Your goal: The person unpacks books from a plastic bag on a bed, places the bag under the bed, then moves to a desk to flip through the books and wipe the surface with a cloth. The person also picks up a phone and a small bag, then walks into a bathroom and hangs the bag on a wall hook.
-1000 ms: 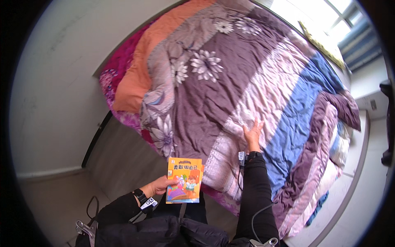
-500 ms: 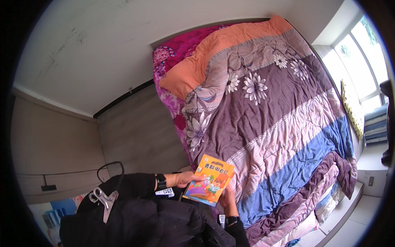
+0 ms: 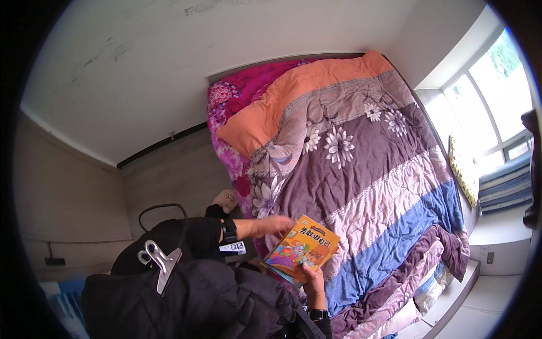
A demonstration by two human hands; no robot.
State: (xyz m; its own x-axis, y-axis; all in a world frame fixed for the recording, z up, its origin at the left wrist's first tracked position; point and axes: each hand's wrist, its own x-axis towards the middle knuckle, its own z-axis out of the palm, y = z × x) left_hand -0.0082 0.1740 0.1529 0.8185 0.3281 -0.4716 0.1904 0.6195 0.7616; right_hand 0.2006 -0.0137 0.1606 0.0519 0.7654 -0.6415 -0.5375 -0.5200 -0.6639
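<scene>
A stack of thin picture books is in front of me, over the near edge of the bed. Its top book (image 3: 299,248) has an orange cover with cartoon animals. The edge of a blue book (image 3: 287,276) shows beneath it. My right hand (image 3: 314,287) grips the stack at its lower right, thumb on the cover and the other fingers hidden underneath. At the upper left corner of the stack is my left hand (image 3: 272,226), fingers stretched out and slightly blurred, not holding the books. Both wrists wear dark bands.
The bed (image 3: 372,152) has a rumpled purple, orange and blue quilt (image 3: 299,186) with white flowers. A window (image 3: 480,107) and a patterned cushion (image 3: 463,169) are on the right. A pink slipper (image 3: 227,200) is on the floor (image 3: 175,169). A metal clip (image 3: 162,264) is on my dark jacket.
My left hand has let go of the stack and moved up to its top left corner. The books have shifted slightly right. My right thumb now lies on the cover. A pink slipper has come into sight.
</scene>
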